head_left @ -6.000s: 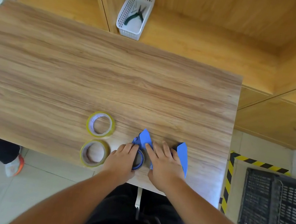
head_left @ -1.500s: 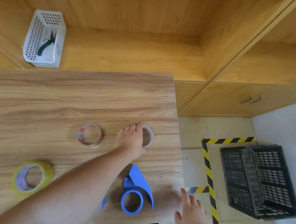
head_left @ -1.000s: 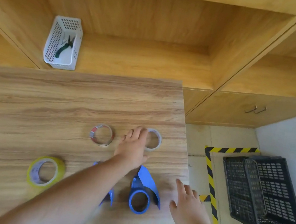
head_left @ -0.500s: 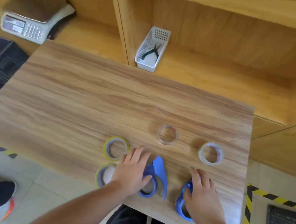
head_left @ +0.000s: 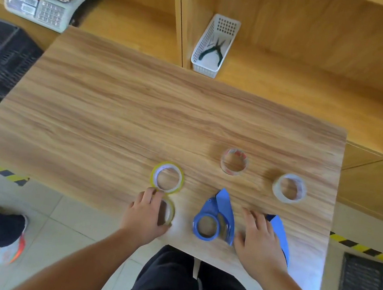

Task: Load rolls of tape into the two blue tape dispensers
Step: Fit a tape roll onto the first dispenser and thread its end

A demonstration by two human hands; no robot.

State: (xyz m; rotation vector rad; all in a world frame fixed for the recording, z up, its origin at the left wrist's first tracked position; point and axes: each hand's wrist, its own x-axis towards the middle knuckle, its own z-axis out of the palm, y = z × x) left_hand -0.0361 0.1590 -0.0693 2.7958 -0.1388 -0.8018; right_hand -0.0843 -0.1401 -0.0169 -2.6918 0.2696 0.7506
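At the near edge of the wooden table [head_left: 120, 113], the left hand [head_left: 147, 213] lies over a yellowish tape roll [head_left: 167, 212], fingers curled about its rim with the thumb at the near side; whether it truly pinches the roll cannot be told. The right hand [head_left: 258, 240] rests flat, fingers spread and loose, over one blue tape dispenser [head_left: 280, 235], whose blade end shows at 1 o'clock of the knuckles. Between the hands sits the other blue dispenser [head_left: 215, 220], its ring toward the person and its pointed end toward 12 o'clock. Just at 12 o'clock of the left hand lies a second yellow roll [head_left: 167, 178], touching the covered one. Farther out, toward 1 o'clock, a clear roll with red print [head_left: 234, 161] and a plain clear roll [head_left: 289, 188] lie flat and apart.
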